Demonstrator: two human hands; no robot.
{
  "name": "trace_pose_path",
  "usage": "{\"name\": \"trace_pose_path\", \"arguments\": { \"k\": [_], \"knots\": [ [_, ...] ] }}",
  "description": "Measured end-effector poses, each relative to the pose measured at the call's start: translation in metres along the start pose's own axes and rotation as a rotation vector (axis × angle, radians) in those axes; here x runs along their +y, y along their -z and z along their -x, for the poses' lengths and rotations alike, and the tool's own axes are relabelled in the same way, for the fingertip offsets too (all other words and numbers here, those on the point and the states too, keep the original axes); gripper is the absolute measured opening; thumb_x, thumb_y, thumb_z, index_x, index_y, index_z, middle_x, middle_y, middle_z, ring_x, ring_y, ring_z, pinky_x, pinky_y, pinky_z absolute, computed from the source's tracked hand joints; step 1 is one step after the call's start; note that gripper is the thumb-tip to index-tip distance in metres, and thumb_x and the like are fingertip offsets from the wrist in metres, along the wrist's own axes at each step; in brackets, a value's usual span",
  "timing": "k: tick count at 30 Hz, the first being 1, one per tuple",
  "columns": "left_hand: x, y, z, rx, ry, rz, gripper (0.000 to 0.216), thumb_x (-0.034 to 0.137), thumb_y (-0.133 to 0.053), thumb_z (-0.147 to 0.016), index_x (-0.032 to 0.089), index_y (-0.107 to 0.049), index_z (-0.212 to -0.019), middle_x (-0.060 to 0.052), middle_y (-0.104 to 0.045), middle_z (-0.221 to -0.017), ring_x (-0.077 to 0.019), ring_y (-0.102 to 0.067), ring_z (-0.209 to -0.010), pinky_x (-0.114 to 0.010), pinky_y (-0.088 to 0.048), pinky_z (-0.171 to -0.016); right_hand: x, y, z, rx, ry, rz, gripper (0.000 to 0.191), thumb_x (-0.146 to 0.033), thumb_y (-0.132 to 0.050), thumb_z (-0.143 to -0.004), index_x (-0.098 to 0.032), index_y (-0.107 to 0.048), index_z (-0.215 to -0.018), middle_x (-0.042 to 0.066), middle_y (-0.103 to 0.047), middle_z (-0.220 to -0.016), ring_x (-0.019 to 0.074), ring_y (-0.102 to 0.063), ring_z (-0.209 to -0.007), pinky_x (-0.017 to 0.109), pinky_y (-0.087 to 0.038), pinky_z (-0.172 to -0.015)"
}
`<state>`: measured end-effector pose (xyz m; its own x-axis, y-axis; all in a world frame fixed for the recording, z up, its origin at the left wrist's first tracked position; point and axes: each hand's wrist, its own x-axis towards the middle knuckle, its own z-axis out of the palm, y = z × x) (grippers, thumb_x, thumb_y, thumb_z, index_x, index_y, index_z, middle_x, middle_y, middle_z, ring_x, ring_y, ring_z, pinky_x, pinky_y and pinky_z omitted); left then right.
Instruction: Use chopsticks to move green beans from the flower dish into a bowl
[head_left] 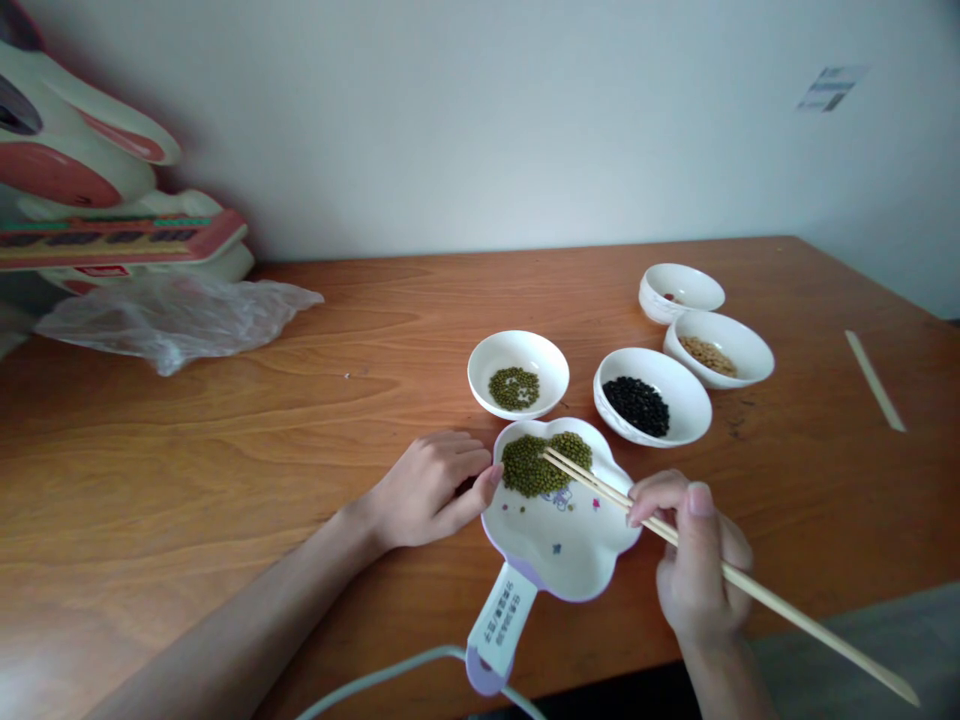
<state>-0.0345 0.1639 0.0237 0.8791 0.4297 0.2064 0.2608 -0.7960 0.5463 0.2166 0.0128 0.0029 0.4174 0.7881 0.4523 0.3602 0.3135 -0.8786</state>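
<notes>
In front of me is a flower-shaped white dish (577, 560) with a lilac edge and a labelled handle (504, 620). Green mung beans (529, 470) are heaped across its far side. My left hand (435, 488) grips the dish's left rim, thumb over the edge and the other fingers curled, partly hidden. Wooden chopsticks (817, 622) are held in my right hand (705, 565), which is closed around them. Their tips rest among the mung beans, close together; whether a bean is between them I cannot tell. Just beyond the dish stands a white bowl (551, 370) with more mung beans (514, 388).
White bowls to the right hold black beans (636, 405), tan beans or kernels (707, 355) and a few reddish bits (673, 298). A pale stick (876, 382) lies far right. Back left are a plastic bag (187, 315) and a toy figure (112, 180). A pale cable (390, 672) passes the dish handle.
</notes>
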Motion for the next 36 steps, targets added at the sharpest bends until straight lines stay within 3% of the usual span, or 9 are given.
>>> {"name": "trace_pose_path", "arguments": {
  "k": [7, 12, 14, 17, 19, 27, 30, 32, 36],
  "knots": [
    [0.0, 0.0, 0.0, -0.006, 0.003, 0.003, 0.04, 0.03, -0.035, -0.113, 0.02, -0.049, -0.077, -0.003, -0.059, -0.075, -0.0184, -0.051, -0.071, -0.034, -0.039, -0.072, -0.016, 0.002, -0.01, 0.14, 0.013, -0.113, 0.053, -0.039, -0.037, -0.111, -0.022, -0.07, -0.073, 0.005, -0.061, -0.066, 0.0245, -0.064, -0.078, 0.04, -0.044, -0.067],
    [-0.001, -0.001, 0.001, 0.002, -0.011, -0.01, 0.04, 0.03, -0.035, -0.113, 0.02, -0.049, -0.077, -0.002, -0.059, -0.076, -0.018, -0.05, -0.071, -0.033, -0.039, -0.072, -0.042, -0.007, -0.071, 0.23, 0.189, -0.106, 0.054, -0.04, -0.043, -0.11, -0.025, -0.067, -0.063, 0.002, -0.056, -0.057, 0.0225, -0.059, -0.063, 0.041, -0.044, -0.069],
    [-0.002, -0.001, 0.001, -0.001, -0.014, -0.008, 0.04, 0.03, -0.035, -0.113, 0.02, -0.049, -0.077, -0.002, -0.058, -0.076, -0.0177, -0.05, -0.071, -0.033, -0.038, -0.071, -0.053, -0.014, -0.104, 0.115, 0.14, -0.094, 0.057, -0.045, -0.043, -0.109, -0.024, -0.068, -0.063, 0.003, -0.061, -0.06, 0.0203, -0.057, -0.063, 0.039, -0.042, -0.067],
    [-0.001, -0.001, 0.001, 0.001, -0.011, -0.009, 0.039, 0.031, -0.035, -0.113, 0.02, -0.048, -0.077, -0.002, -0.057, -0.075, -0.0174, -0.05, -0.07, -0.032, -0.037, -0.07, -0.068, -0.023, -0.144, -0.177, -0.011, -0.002, 0.068, -0.063, -0.033, -0.109, -0.024, -0.069, -0.066, 0.004, -0.062, -0.063, 0.0191, -0.052, -0.061, 0.037, -0.036, -0.062],
    [-0.001, -0.001, 0.001, 0.001, -0.008, -0.011, 0.039, 0.03, -0.035, -0.113, 0.02, -0.048, -0.077, -0.002, -0.057, -0.075, -0.0175, -0.049, -0.07, -0.033, -0.037, -0.07, -0.077, -0.025, -0.158, -0.24, -0.021, 0.103, 0.07, -0.068, -0.031, -0.108, -0.024, -0.069, -0.068, 0.003, -0.062, -0.065, 0.0184, -0.052, -0.063, 0.037, -0.038, -0.064],
    [-0.002, -0.003, 0.003, -0.005, 0.018, -0.006, 0.036, 0.029, -0.037, -0.112, 0.021, -0.046, -0.078, -0.001, -0.056, -0.075, -0.0176, -0.048, -0.071, -0.034, -0.036, -0.071, -0.095, 0.01, -0.122, -0.302, -0.133, 0.351, 0.053, -0.066, -0.043, -0.105, -0.027, -0.071, -0.082, 0.003, -0.071, -0.079, 0.0218, -0.063, -0.077, 0.036, -0.044, -0.07],
    [-0.003, -0.004, 0.003, -0.005, 0.021, -0.001, 0.035, 0.028, -0.039, -0.111, 0.021, -0.044, -0.078, -0.001, -0.055, -0.075, -0.017, -0.047, -0.07, -0.034, -0.034, -0.07, -0.092, 0.022, -0.113, -0.289, -0.248, 0.372, 0.07, -0.071, -0.025, -0.106, -0.026, -0.068, -0.072, 0.003, -0.065, -0.066, 0.0218, -0.06, -0.068, 0.037, -0.042, -0.064],
    [-0.002, -0.004, 0.004, -0.003, 0.021, 0.004, 0.034, 0.027, -0.039, -0.111, 0.021, -0.045, -0.078, -0.001, -0.055, -0.075, -0.017, -0.047, -0.07, -0.034, -0.034, -0.071, -0.087, 0.026, -0.112, -0.332, -0.233, 0.378, 0.079, -0.073, -0.015, -0.105, -0.026, -0.065, -0.067, 0.004, -0.061, -0.062, 0.0207, -0.057, -0.062, 0.037, -0.039, -0.059],
    [-0.002, -0.003, 0.003, -0.003, 0.035, 0.008, 0.034, 0.026, -0.039, -0.111, 0.02, -0.046, -0.078, -0.001, -0.055, -0.075, -0.0173, -0.047, -0.07, -0.034, -0.034, -0.07, -0.077, 0.023, -0.115, -0.453, -0.18, 0.417, 0.077, -0.072, -0.016, -0.105, -0.025, -0.063, -0.067, 0.003, -0.057, -0.06, 0.0191, -0.051, -0.059, 0.034, -0.036, -0.055]
  ]
}}
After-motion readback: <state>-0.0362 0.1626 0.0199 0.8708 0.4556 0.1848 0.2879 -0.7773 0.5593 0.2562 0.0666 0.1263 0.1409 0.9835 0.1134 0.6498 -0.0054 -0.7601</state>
